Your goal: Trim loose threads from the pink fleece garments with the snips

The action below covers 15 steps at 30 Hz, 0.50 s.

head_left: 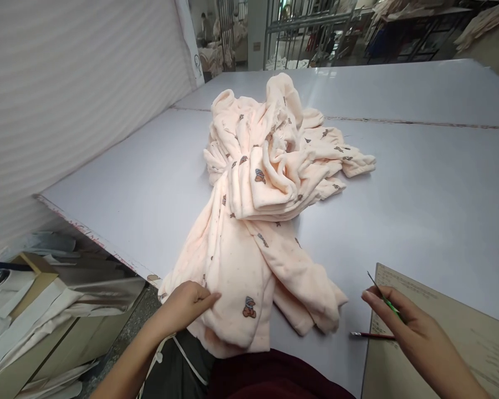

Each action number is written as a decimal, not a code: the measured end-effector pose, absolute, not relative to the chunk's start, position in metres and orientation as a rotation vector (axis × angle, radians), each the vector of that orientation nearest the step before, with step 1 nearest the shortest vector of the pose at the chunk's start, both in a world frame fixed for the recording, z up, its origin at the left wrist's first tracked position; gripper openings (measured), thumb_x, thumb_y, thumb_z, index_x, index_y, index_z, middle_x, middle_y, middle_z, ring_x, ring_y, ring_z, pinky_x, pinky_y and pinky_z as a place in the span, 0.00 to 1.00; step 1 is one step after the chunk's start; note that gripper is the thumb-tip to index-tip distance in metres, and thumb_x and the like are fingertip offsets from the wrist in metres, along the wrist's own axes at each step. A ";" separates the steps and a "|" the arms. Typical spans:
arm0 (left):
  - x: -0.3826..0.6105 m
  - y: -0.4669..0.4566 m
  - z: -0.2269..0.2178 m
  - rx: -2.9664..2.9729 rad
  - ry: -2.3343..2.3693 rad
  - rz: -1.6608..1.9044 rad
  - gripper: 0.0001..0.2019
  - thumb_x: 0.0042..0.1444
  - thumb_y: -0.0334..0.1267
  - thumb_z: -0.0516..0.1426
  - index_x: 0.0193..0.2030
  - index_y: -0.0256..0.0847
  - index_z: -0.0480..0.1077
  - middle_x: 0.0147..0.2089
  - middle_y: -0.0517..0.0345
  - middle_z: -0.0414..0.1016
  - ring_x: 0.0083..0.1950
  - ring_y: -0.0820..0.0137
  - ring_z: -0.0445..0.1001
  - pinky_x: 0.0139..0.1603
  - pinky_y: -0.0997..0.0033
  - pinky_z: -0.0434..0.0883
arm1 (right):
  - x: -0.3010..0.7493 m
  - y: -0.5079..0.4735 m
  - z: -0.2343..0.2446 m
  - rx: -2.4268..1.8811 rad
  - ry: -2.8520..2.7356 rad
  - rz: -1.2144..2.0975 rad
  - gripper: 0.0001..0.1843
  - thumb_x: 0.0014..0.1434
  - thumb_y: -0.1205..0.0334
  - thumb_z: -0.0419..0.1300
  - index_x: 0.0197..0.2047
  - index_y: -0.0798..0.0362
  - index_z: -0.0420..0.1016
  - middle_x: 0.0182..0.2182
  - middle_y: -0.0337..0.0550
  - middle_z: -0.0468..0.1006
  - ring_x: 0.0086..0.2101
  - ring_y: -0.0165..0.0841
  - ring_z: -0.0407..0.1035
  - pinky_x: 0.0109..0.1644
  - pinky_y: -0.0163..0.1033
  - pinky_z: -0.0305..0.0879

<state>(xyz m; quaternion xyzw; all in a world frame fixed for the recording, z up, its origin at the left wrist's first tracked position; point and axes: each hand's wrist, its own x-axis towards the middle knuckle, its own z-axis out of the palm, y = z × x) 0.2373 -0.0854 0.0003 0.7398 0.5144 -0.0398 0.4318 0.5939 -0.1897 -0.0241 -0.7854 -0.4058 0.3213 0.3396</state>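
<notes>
Two hands are yours: the left hand lies open on the peach fleece garment heaped across the desk. Your right hand pinches a green pen over the paper sheet, beside a red pencil.

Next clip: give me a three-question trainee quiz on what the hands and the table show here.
1. True or false: the left hand rests on the peach fleece garments.
2. What does the right hand hold? A) scissors B) a thin green tool C) a tape measure
3. What lies on the white table beside the right hand, against the cardboard sheet?

Key: 1 true; 2 B; 3 a red pencil.
</notes>
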 end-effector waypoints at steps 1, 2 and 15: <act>0.238 -0.085 0.002 1.934 1.341 -0.166 0.26 0.58 0.52 0.47 0.14 0.39 0.48 0.17 0.64 0.45 0.20 0.76 0.49 0.24 0.72 0.47 | 0.595 -0.186 -0.036 -2.047 -1.033 0.837 0.20 0.48 0.39 0.56 0.29 0.49 0.66 0.32 0.44 0.75 0.36 0.42 0.70 0.32 0.39 0.67; 0.244 -0.087 0.006 2.027 1.390 -0.213 0.26 0.57 0.51 0.48 0.13 0.38 0.51 0.18 0.63 0.50 0.21 0.75 0.52 0.25 0.71 0.50 | 0.592 -0.182 -0.047 -2.034 -1.019 0.853 0.19 0.49 0.41 0.57 0.29 0.49 0.65 0.34 0.45 0.75 0.37 0.42 0.70 0.34 0.40 0.67; 0.350 -0.120 0.000 1.647 0.704 0.465 0.10 0.47 0.29 0.56 0.38 0.37 0.66 0.36 0.60 0.66 0.36 0.71 0.66 0.35 0.76 0.63 | 0.498 -0.196 -0.012 -1.302 -1.419 1.018 0.03 0.58 0.60 0.55 0.33 0.47 0.66 0.27 0.35 0.68 0.27 0.29 0.64 0.32 0.31 0.64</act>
